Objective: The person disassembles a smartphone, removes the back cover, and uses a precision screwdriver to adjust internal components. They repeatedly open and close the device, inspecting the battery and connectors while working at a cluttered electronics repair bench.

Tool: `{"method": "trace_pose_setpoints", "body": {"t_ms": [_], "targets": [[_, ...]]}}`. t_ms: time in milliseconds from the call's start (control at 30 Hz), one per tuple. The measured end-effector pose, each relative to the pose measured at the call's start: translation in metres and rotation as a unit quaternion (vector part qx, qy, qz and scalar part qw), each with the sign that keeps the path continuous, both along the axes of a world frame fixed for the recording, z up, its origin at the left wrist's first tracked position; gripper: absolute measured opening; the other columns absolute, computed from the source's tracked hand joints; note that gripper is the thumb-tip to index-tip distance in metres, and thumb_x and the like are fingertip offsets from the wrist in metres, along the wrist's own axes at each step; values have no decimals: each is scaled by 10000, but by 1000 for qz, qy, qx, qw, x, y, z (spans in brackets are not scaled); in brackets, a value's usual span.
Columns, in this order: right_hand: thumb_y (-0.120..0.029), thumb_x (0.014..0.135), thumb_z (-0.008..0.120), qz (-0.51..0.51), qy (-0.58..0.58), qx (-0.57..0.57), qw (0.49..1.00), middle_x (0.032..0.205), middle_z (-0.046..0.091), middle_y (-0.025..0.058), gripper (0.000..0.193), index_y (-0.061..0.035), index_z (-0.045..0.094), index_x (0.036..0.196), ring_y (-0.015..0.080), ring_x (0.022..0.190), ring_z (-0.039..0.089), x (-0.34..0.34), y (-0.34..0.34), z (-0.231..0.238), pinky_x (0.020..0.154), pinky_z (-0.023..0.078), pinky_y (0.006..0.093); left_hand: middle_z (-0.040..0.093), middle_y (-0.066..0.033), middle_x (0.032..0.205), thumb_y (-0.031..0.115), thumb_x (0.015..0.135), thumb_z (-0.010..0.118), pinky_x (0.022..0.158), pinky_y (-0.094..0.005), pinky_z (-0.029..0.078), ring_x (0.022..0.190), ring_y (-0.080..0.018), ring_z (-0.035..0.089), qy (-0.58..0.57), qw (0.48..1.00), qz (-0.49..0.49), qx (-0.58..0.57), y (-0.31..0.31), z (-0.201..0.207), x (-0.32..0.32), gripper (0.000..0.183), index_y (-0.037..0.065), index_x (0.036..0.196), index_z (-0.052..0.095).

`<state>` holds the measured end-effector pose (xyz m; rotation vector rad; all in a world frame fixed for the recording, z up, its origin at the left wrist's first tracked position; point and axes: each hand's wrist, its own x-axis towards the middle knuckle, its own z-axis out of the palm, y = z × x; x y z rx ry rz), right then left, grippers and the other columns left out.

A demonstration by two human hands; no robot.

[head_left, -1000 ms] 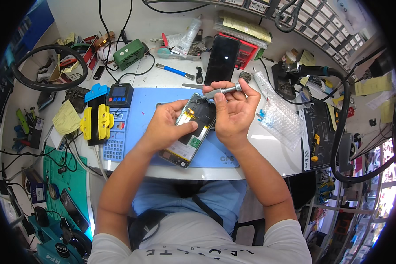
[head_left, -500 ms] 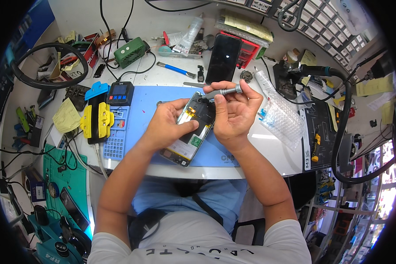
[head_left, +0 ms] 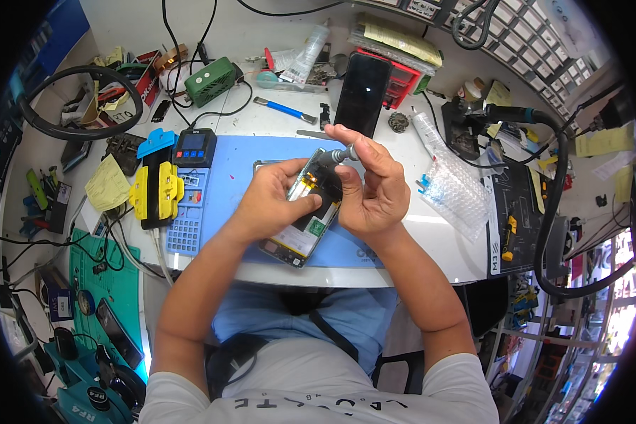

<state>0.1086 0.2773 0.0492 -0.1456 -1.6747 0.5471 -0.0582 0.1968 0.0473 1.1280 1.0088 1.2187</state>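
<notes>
An opened smartphone [head_left: 293, 239], its battery and inner parts showing, is gripped along its left side by my left hand [head_left: 272, 194]. That thumb presses on the phone's middle. My right hand [head_left: 378, 184] pinches a grey precision screwdriver [head_left: 339, 155] between thumb and fingers over the phone's upper end. The driver's tip meets the phone's top area, but the exact contact spot is too small to make out. Beneath both hands lies a blue work mat [head_left: 222, 191].
A blue-handled tool [head_left: 285, 110] and a dark phone [head_left: 362, 95] lean or lie behind the mat. To the left are a yellow clamp holder [head_left: 157, 194] and a small meter [head_left: 194, 147]. Bubble wrap [head_left: 456, 194] and a black mat [head_left: 512, 219] lie on the right.
My right hand has shifted slightly left and down, and the screwdriver has swung from lying nearly flat to a steeper tilt over the phone. My left hand keeps its hold.
</notes>
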Motion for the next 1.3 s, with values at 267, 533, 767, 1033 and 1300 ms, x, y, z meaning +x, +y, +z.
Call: {"method": "trace_pose_setpoints", "body": {"t_ms": [267, 533, 767, 1033, 1300], "targets": [[107, 791, 830, -63, -37, 12, 997, 1058, 730, 170, 465, -28, 645, 1196, 283, 962, 758, 15, -3, 18, 808, 624, 359, 734, -68, 1125, -7, 884, 764, 892, -252, 565, 977, -88, 689, -2, 1000, -12, -3, -5, 7, 3, 507, -71, 1360, 601], [165, 849, 741, 9, -102, -51, 993, 1141, 726, 231, 461, -19, 605, 1249, 339, 1096, 742, 34, -77, 39, 834, 624, 373, 738, -73, 1090, -14, 894, 700, 863, -275, 546, 975, -92, 663, -21, 995, 25, -89, -94, 17, 32, 488, -45, 1371, 605], [124, 841, 788, -35, -140, -32, 989, 1087, 701, 180, 544, -44, 575, 1313, 276, 906, 733, 42, -119, 8, 730, 628, 342, 715, -67, 1171, -33, 913, 731, 910, -259, 541, 1051, -83, 656, -31, 992, 21, -122, -133, -13, 48, 540, -63, 1423, 556], [180, 844, 721, -28, -117, -92, 988, 1137, 707, 218, 540, -7, 548, 1319, 309, 1025, 749, 43, -123, -8, 824, 635, 369, 710, -79, 1186, -33, 907, 732, 923, -257, 540, 1067, -95, 661, -13, 991, 35, -128, -135, -21, 49, 540, -59, 1419, 562], [170, 847, 733, -25, -136, -80, 987, 1110, 701, 210, 554, -22, 540, 1329, 290, 983, 744, 46, -125, -11, 784, 623, 321, 705, -81, 1192, -17, 903, 754, 928, -262, 543, 1073, -104, 662, -37, 991, 35, -127, -135, -24, 49, 543, -57, 1411, 568]]}}
